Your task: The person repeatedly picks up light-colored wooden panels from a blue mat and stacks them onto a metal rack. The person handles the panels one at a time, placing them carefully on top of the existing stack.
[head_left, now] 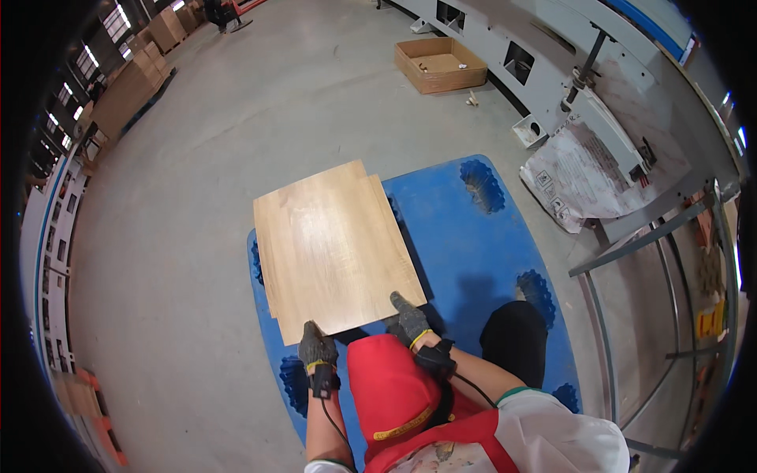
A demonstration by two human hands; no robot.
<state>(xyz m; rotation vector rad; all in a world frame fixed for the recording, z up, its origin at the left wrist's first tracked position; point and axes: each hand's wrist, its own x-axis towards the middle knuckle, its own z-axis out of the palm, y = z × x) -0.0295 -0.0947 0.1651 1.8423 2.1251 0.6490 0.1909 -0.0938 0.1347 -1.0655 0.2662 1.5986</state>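
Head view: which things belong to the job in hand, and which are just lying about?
Seemingly in the job:
wood-grain boards, near edge in the gloved fingers
blue pallet below

Apparently just lying about:
open cardboard box
pale scraps beside it
white printed sack

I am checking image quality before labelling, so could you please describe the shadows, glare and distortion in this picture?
Head view: the white machine at far left bends along the fisheye rim; a soft shadow lies on the blue pallet; the wooden panel has a pale sheen; left hand and right hand look fairly sharp.
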